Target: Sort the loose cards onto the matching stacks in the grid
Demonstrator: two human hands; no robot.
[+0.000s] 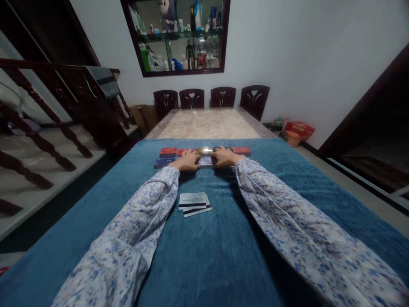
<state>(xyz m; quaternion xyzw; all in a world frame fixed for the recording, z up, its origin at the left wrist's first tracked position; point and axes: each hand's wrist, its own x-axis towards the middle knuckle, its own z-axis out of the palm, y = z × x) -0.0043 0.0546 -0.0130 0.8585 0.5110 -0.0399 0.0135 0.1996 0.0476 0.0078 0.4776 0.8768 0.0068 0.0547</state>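
Both my hands reach forward to rows of stacked cards on a blue cloth. My left hand rests with curled fingers at the left end of a pale card stack. At that stack's right end, my right hand curls its fingers in the same way. Just behind lies a gold card stack. Red card stacks sit to either side, and a blue card stack is left of my left hand. Nearer me, a few loose white cards with black stripes overlap. My fingers partly hide some stacks.
The blue cloth covers the near part of a long stone-topped table. Several dark chairs stand at the far end. A wooden railing runs along the left; a red bag sits on the floor at right.
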